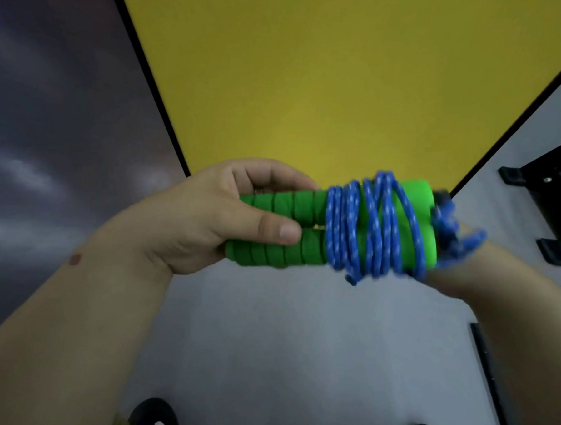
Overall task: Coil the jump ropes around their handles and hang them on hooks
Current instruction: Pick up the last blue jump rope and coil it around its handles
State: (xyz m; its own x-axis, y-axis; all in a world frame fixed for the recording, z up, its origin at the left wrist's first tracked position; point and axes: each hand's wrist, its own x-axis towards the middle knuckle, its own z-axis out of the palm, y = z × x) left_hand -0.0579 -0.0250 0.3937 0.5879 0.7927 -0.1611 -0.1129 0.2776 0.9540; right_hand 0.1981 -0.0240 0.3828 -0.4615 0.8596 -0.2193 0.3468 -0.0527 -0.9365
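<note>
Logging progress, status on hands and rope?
Left hand grips both green handles. Blue rope coiled around them. Right hand mostly hidden behind coil. Not hung yet.

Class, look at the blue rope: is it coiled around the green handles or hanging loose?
Coiled. The rope wraps many turns around both handles, held side by side in the left hand. Its end is blurred.

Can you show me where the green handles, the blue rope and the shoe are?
green handles (282, 209): head view, ribbed upper handle.
blue rope (375, 226): head view, middle of the coils.
shoe (153, 417): head view, dark toe.
</note>
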